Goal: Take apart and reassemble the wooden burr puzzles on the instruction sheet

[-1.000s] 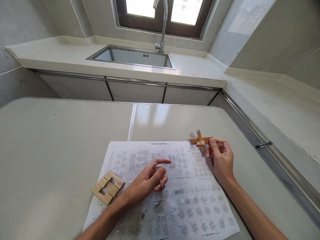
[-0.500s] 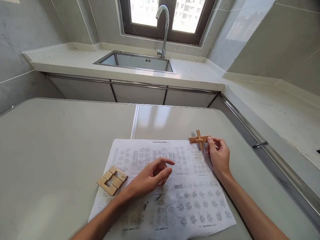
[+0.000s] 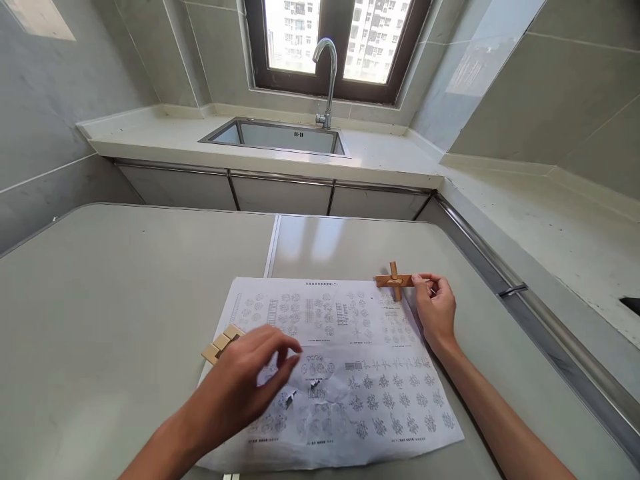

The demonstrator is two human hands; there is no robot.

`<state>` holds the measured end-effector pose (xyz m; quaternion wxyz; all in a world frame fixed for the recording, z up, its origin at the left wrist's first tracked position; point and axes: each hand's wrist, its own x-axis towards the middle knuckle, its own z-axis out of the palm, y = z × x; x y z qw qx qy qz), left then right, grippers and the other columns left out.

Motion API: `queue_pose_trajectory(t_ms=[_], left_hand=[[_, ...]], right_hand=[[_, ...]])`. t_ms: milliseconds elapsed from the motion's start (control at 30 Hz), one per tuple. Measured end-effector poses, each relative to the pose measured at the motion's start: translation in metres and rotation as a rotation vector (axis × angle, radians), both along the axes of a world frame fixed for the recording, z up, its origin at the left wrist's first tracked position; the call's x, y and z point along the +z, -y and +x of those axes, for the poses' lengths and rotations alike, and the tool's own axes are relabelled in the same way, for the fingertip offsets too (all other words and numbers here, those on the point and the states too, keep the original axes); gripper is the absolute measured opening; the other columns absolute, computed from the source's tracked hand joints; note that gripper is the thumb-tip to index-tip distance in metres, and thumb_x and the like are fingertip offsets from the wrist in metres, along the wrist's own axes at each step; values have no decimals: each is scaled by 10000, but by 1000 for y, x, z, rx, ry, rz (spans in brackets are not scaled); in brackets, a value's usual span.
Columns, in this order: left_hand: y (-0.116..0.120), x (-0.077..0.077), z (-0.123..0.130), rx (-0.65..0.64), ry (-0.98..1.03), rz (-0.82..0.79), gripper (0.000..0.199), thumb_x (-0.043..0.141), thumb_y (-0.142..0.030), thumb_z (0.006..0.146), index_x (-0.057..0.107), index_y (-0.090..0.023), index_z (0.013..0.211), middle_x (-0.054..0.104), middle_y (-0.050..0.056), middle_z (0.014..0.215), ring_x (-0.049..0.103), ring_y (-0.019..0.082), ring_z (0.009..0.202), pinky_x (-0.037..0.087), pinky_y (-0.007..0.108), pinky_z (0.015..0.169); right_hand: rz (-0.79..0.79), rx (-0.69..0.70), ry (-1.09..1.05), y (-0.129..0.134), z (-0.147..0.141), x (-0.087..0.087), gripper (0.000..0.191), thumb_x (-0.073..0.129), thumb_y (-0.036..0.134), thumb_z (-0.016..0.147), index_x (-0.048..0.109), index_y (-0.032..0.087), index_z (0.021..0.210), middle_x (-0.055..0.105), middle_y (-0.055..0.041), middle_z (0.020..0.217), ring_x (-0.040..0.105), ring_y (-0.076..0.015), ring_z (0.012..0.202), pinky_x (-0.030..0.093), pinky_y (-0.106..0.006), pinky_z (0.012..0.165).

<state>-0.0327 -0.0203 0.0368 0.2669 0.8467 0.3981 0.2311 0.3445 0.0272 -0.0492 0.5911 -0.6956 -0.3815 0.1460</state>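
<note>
My right hand (image 3: 436, 303) pinches one end of a cross-shaped wooden puzzle (image 3: 395, 281) at the upper right corner of the printed sheet (image 3: 320, 320). A flat bar and an upright stick cross in it. My left hand (image 3: 255, 373) hovers over the left part of the sheet, thumb and fingers curved apart, holding nothing. Behind it, a flat wooden block puzzle (image 3: 220, 343) lies on the sheet's left edge, mostly covered by the hand. Rows of small diagrams fill the sheet, which has small tears near its lower middle.
The sheet lies on a pale table (image 3: 100, 320) with a white seam strip (image 3: 273, 247). Beyond the table stands a counter (image 3: 380, 150) with a sink (image 3: 275, 137) and a tall faucet (image 3: 327, 80) below a window. Another counter (image 3: 550, 207) runs along the right.
My left hand has moved left and toward me, now covering much of the block puzzle. The right hand still grips the cross-shaped puzzle. The camera view has tilted up slightly.
</note>
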Motion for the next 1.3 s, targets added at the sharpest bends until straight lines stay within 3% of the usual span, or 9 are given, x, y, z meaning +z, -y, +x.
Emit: queue_pose_trajectory(t_ms=[133, 200, 400, 567, 733, 833, 967, 1167, 1300], left_hand=[[5, -9, -35, 388, -143, 228, 403, 632, -571, 960, 628, -234, 1180, 666, 109, 1169, 643, 313, 1046, 520, 435, 883], [11, -16, -44, 534, -216, 229, 540, 577, -661, 950, 583, -222, 1264, 638, 135, 1261, 632, 350, 1103, 537, 464, 873], [24, -37, -42, 574, -337, 290, 662, 496, -704, 964, 521, -182, 1370, 653, 190, 1316, 635, 400, 1142, 496, 571, 978], [25, -41, -36, 675, -341, 274, 621, 490, -696, 977, 523, -212, 1365, 699, 153, 1183, 676, 372, 1046, 535, 503, 895], [26, -42, -40, 707, -297, 200, 632, 489, -716, 973, 543, -244, 1389, 699, 128, 1212, 697, 350, 1060, 569, 421, 756], [23, -42, -44, 657, -272, 195, 637, 502, -713, 976, 543, -250, 1412, 695, 123, 1234, 694, 345, 1091, 591, 429, 800], [9, -38, -36, 498, -206, 315, 582, 557, -628, 1002, 523, -244, 1438, 681, 127, 1279, 691, 331, 1123, 598, 461, 925], [-26, -34, 18, -3, -20, 315, 468, 663, -328, 1017, 486, -230, 1439, 682, 124, 1324, 657, 289, 1229, 624, 442, 993], [-45, -39, 53, -219, -2, 322, 575, 761, -203, 934, 468, -176, 1428, 700, 136, 1317, 644, 300, 1211, 649, 468, 952]], right_hand=[[103, -42, 55, 6, -7, 11, 284, 686, 468, 939, 569, 221, 1014, 430, 71, 732, 444, -151, 630, 411, -304, 635], [155, -30, 104, 10, -13, 17, 261, 676, 442, 951, 548, 230, 1035, 461, 56, 778, 462, -153, 655, 427, -315, 664], [258, 164, 284, 22, -36, 23, 131, 653, 301, 947, 557, 257, 1025, 468, 46, 783, 481, -165, 665, 444, -328, 663], [294, 331, 367, 31, -50, 19, 165, 660, 224, 915, 556, 275, 1032, 514, 38, 753, 512, -181, 648, 465, -337, 627], [298, 441, 416, 38, -62, 17, 185, 625, 171, 935, 552, 284, 1063, 514, 41, 718, 536, -182, 626, 475, -332, 592], [286, 479, 430, 41, -67, 17, 199, 613, 148, 943, 561, 287, 1075, 535, 38, 719, 550, -178, 622, 487, -335, 600], [260, 510, 438, 41, -69, 17, 203, 599, 133, 953, 571, 285, 1084, 567, 26, 740, 562, -178, 631, 480, -326, 592], [230, 581, 457, 37, -68, 15, 181, 557, 130, 988, 560, 271, 1102, 554, 32, 750, 531, -157, 602, 458, -291, 555], [196, 707, 450, 35, -67, 13, 177, 538, 109, 999, 563, 259, 1090, 555, 32, 766, 511, -138, 592, 447, -271, 546]])
